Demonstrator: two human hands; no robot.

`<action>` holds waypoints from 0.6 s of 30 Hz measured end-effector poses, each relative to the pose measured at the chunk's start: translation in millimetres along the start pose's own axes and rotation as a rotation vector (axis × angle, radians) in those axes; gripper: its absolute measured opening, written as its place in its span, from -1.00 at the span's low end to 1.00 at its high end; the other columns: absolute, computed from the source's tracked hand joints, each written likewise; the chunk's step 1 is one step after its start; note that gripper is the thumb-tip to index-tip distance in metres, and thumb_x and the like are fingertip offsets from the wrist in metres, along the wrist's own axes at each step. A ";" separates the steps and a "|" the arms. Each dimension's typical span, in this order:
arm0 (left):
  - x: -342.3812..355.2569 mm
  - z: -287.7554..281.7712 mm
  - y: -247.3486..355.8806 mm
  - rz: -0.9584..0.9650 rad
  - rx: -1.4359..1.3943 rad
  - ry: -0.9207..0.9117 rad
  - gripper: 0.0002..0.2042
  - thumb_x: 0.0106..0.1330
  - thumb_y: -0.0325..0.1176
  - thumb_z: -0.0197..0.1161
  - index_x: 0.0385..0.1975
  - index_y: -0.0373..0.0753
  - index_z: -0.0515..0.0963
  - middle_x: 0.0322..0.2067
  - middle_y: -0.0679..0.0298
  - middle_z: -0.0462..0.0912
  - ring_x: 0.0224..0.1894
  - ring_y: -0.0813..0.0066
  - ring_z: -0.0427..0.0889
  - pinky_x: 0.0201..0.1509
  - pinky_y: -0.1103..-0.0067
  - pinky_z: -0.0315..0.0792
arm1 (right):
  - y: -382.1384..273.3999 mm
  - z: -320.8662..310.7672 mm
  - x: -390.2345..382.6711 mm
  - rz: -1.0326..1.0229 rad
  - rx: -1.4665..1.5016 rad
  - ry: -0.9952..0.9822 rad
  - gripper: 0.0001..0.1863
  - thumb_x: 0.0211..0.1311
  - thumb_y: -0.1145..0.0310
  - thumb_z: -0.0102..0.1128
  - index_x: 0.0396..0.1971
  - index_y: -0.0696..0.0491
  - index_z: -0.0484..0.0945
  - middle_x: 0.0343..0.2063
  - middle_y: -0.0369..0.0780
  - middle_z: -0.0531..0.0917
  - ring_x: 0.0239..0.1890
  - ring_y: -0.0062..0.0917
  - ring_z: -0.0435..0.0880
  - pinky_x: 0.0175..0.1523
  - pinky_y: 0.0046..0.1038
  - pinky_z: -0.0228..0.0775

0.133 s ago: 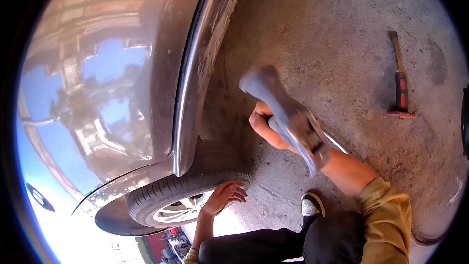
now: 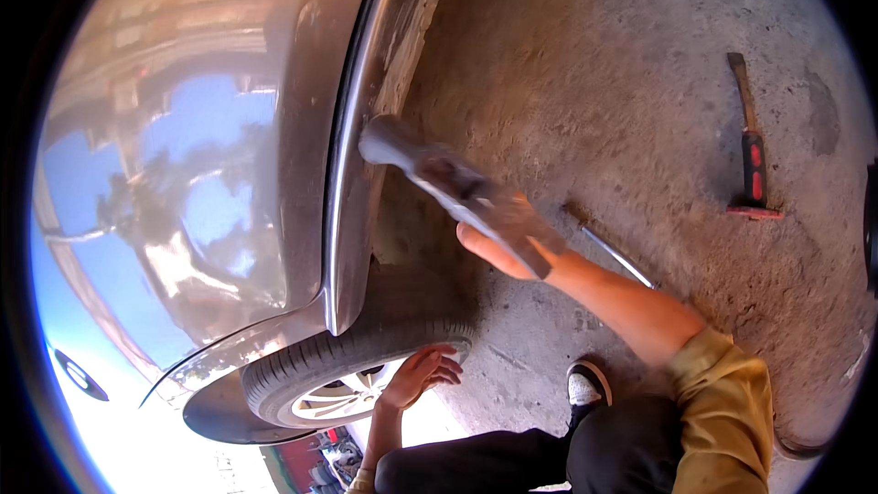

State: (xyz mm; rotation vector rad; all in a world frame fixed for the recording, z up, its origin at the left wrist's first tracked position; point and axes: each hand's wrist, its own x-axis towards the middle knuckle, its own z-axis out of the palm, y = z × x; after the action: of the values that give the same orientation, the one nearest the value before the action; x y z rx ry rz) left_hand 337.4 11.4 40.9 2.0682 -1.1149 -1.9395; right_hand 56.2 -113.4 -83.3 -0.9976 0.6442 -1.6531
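Observation:
My right hand point(image 2: 494, 245) is wrapped round the handle of a hammer, mostly hidden behind the big grey steel head point(image 2: 448, 178). The rounded end of that head is at the lower sill point(image 2: 349, 165) of a grey-brown car; motion blur leaves unclear whether it touches. Lower down, my left hand point(image 2: 422, 375) hangs in front of the car wheel point(image 2: 343, 393), its fingers loosely bent and apart, with nothing in them. Scraped, bare-looking patches run along the sill's underside.
On the concrete floor point(image 2: 640, 110) to the right lies a chisel point(image 2: 753, 151) with a red and black grip. A thin metal rod point(image 2: 617, 256) lies beyond my right forearm. My shoe point(image 2: 585, 384) is close to the wheel. The glossy car door point(image 2: 210, 174) fills the left side.
My right hand has swung the hammer left and up, bringing its head from over the floor to the sill. The rod now shows more fully. My left hand has barely shifted.

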 end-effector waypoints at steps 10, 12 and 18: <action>-3.0 -5.1 -13.9 -0.033 -0.093 0.011 -0.67 0.48 -0.24 -0.16 0.06 -0.32 0.33 -0.21 0.05 0.59 -0.16 0.28 0.62 -0.04 0.43 0.48 | -27.5 3.8 0.2 -0.107 -0.091 0.179 -0.88 0.07 0.40 0.17 -0.43 0.12 0.48 -0.59 -0.21 0.52 -0.56 -0.49 0.51 -0.42 -0.48 0.33; -9.7 -11.5 -14.6 -0.045 -0.083 0.037 -0.67 0.49 -0.24 -0.17 0.06 -0.32 0.33 -0.20 0.05 0.58 -0.16 0.27 0.62 -0.03 0.43 0.48 | -46.5 4.0 6.4 0.012 -0.042 0.122 -0.88 0.09 0.42 0.16 -0.51 0.14 0.46 -0.64 -0.20 0.47 -0.58 -0.51 0.47 -0.44 -0.48 0.32; -4.9 -5.8 -8.4 -0.024 -0.133 0.021 -0.67 0.48 -0.21 -0.16 0.06 -0.30 0.34 -0.20 0.06 0.58 -0.16 0.29 0.61 -0.03 0.42 0.47 | -29.9 7.8 1.5 0.056 0.173 0.109 -0.82 0.21 0.34 0.08 -0.44 0.16 0.49 -0.57 -0.30 0.54 -0.46 -0.76 0.43 -0.37 -0.61 0.32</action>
State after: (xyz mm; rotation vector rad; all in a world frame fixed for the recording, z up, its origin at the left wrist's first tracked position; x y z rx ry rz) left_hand 346.6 17.9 41.5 2.0367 -0.9339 -1.9411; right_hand 47.7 -105.2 -54.7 -0.7627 0.5848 -1.6912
